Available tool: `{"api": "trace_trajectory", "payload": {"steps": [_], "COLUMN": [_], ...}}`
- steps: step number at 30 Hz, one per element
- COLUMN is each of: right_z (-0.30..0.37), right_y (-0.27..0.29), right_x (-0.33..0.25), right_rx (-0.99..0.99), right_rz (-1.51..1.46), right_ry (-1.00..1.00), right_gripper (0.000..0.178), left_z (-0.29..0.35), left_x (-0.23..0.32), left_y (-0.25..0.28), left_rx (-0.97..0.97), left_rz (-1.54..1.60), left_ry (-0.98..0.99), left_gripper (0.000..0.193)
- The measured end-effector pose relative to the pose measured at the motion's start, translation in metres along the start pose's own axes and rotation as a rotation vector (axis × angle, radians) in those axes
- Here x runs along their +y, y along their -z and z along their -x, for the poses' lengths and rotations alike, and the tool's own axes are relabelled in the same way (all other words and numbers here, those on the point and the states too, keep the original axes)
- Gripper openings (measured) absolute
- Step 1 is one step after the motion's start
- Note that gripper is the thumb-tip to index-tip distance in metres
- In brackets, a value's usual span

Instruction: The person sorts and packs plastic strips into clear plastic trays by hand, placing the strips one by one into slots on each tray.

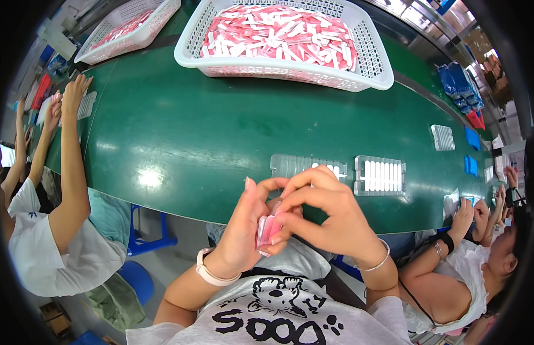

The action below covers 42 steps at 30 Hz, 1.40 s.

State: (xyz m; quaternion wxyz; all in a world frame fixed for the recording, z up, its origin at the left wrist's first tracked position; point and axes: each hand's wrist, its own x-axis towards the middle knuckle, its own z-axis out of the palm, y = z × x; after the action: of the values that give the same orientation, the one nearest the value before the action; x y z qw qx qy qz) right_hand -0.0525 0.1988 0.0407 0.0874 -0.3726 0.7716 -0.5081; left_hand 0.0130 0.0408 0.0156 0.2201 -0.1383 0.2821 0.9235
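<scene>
My left hand is closed around a small stack of flat pink-and-white strips with rounded ends, held above the table's near edge. My right hand is closed too, its fingertips pinching at the upper part of the same stack. Just beyond my fingers lies a clear slotted tray; white strips show in its right part, and my right hand hides some of it. To its right, a second clear tray has a row of white strips across it.
A large white perforated basket heaped with pink-and-white strips stands at the far side of the green table. Another such basket is at far left. A third tray lies at right. People work on both sides, their arms over the table.
</scene>
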Motion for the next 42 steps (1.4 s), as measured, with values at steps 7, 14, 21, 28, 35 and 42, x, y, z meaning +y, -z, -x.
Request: {"api": "trace_trajectory", "payload": {"steps": [7,14,21,28,35,42], "right_z": [-0.002,-0.001,-0.015,-0.03,-0.032,-0.02], "right_y": [0.015,0.018,0.027,0.047,0.036,0.014], "right_x": [0.007,0.01,0.021,0.042,0.041,0.01], "right_rx": [0.127,0.03,0.021,-0.153,-0.072,0.02], "right_rz": [-0.182,-0.32,-0.21,0.062,0.281,0.204], "right_ry": [-0.255,-0.28,-0.105,-0.421,-0.385,-0.108], "right_gripper": [0.006,0.011,0.008,0.017,0.022,0.021], "left_z": [0.004,0.005,0.003,0.003,0.001,-0.002], "left_x": [0.007,0.008,0.011,0.01,0.009,0.008], "left_y": [0.0,-0.002,-0.001,0.016,0.016,0.012], "left_rx": [0.08,0.119,0.114,0.077,0.098,0.08], "left_rz": [-0.129,-0.176,-0.167,-0.011,0.103,0.061], "left_ry": [0.079,-0.019,0.052,-0.033,-0.091,-0.097], "left_gripper": [0.028,0.014,0.017,0.034,0.043,0.052]}}
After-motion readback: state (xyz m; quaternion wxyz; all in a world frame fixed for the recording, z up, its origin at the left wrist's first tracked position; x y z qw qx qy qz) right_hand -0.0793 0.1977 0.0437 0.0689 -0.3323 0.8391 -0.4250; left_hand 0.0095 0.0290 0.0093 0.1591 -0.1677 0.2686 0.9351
